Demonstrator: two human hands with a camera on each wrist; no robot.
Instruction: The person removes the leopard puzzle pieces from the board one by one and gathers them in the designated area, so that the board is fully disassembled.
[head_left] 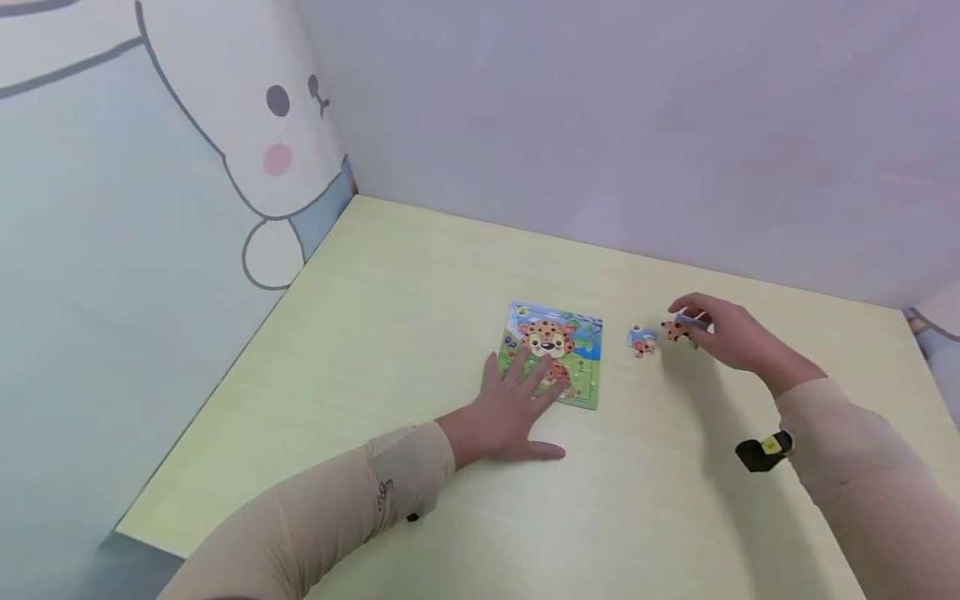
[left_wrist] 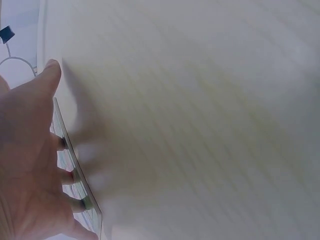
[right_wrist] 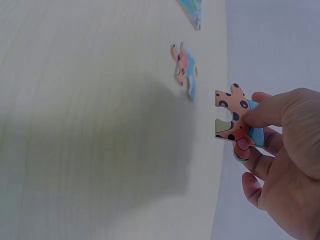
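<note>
From afar, I watch the right hand (head_left: 726,333) pinch a spotted piece (right_wrist: 236,105), a loose piece (head_left: 641,339) just left of it, the puzzle (head_left: 553,340) farther left, partly under the spread left hand (head_left: 508,414).

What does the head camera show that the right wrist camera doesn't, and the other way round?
Only the head view shows the left hand, touching the puzzle board, and the cartoon animal on the wall.

Only the right wrist view clearly shows the round notch in the held puzzle piece.

Both show the right hand gripping that piece, a loose piece on the table, and at least part of the board.
</note>
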